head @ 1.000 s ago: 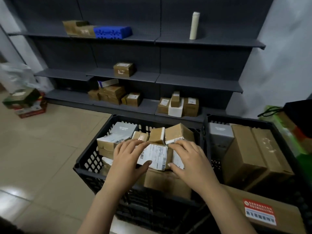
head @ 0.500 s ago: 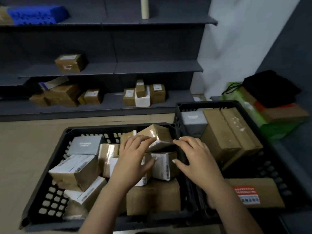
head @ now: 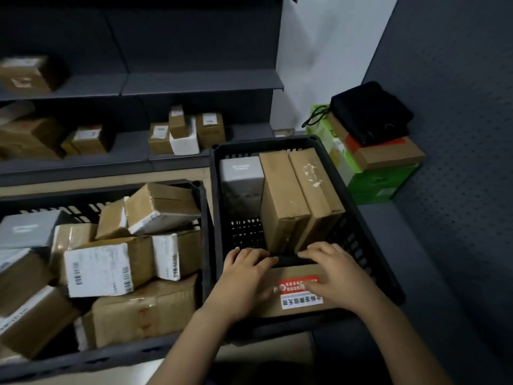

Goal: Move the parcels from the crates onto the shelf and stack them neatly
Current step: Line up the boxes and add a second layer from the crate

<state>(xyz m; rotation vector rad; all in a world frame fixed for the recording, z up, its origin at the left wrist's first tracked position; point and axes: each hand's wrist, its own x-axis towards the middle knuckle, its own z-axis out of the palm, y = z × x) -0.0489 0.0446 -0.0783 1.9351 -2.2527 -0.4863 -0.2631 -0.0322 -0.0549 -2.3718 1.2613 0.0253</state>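
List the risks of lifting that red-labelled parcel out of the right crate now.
1. The tall parcels stand tilted right behind the red-labelled parcel in the right crate; lifting it may let them slide or topple forward.
2. The left hand and right hand have fingers hooked over its far edge, where those parcels could pinch them.

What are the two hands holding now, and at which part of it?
The left hand and the right hand both grip the labelled brown parcel in the right crate by its far edge: fingers hooked over it, thumbs on the labelled face.
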